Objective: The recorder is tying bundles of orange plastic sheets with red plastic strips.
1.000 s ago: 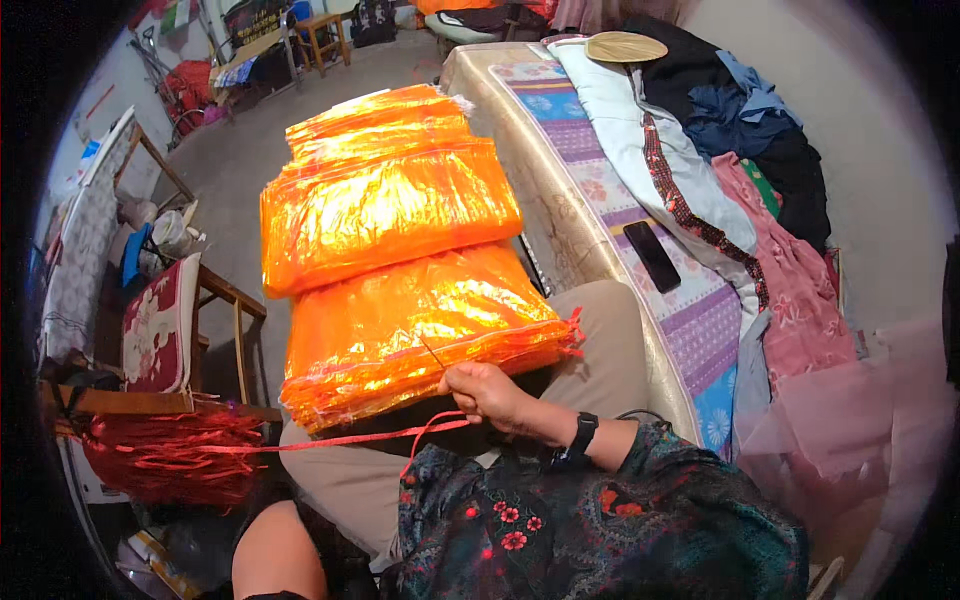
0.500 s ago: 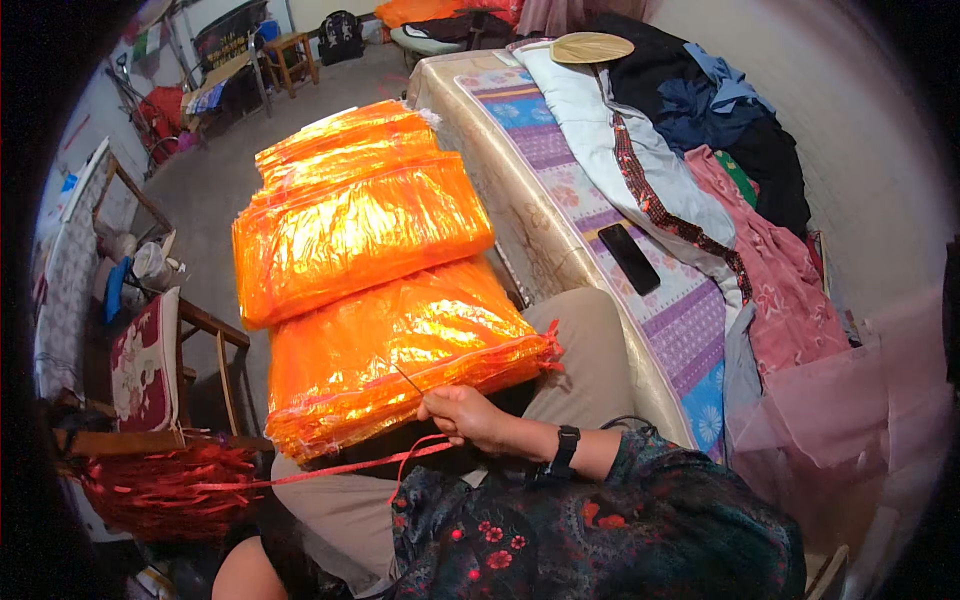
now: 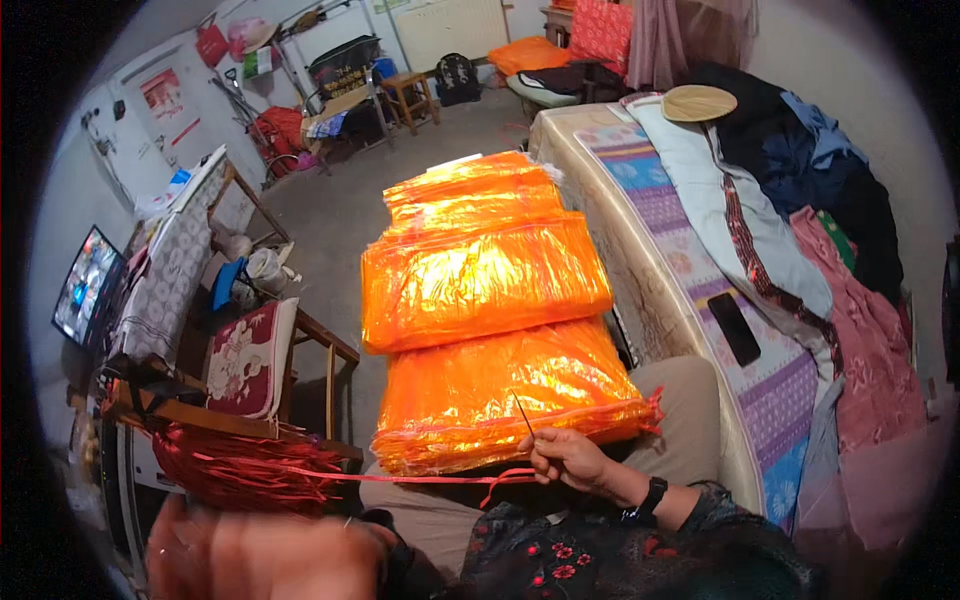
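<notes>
In my right hand, with fingers closed, is a long thin dark needle pointing up and away. A red plastic strip runs from near those fingers leftward to a bundle of red strips. Past the needle, a stack of shiny orange mesh-like plastic sheets or bags rests on my lap, its near edge lined with red ties. A second folded orange stack lies on top, farther off. My left hand, low at the left, is smeared by motion; its fingers cannot be made out.
On the right, a bed carries a black phone, clothes and a round fan. At the left stand a chair with a red-patterned cushion, a covered table and a lit screen. A wooden stool is at the back.
The view has swung left, so the stacks and bed sit farther right. My left hand has come into sight, blurred, at the lower left. My right hand still grips the needle.
</notes>
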Available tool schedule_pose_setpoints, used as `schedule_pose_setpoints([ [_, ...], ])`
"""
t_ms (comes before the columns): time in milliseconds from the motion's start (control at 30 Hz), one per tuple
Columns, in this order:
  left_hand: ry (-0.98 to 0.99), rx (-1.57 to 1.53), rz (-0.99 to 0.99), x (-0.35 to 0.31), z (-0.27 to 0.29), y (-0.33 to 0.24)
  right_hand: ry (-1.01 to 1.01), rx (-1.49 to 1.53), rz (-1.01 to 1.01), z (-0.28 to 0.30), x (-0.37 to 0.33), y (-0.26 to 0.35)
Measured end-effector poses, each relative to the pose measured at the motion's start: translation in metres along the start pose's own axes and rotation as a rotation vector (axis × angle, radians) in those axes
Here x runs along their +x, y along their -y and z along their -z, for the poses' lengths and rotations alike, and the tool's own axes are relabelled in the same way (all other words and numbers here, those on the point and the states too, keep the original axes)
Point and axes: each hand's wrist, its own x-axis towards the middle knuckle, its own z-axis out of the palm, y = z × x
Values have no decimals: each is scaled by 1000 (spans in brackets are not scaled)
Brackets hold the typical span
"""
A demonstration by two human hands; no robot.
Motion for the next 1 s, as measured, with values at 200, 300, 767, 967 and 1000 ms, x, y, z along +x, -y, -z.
schedule_pose_setpoints([
  [200, 827, -277, 1256, -224, -85, 128, 125, 234, 97, 13, -3, 26],
  [300, 1006, 20, 1064, -310, -106, 172, -59, 363, 190, 17, -1, 44],
  [767, 1191, 288, 570, -356, -182, 227, -140, 542, 68, 58, 8, 61],
  [967, 848, 19, 248, -266, -136, 178, -600, 285, 475, 118, -61, 127],
  [1000, 858, 29, 268, -250, -121, 164, -755, 208, 603, 133, -75, 142],
])
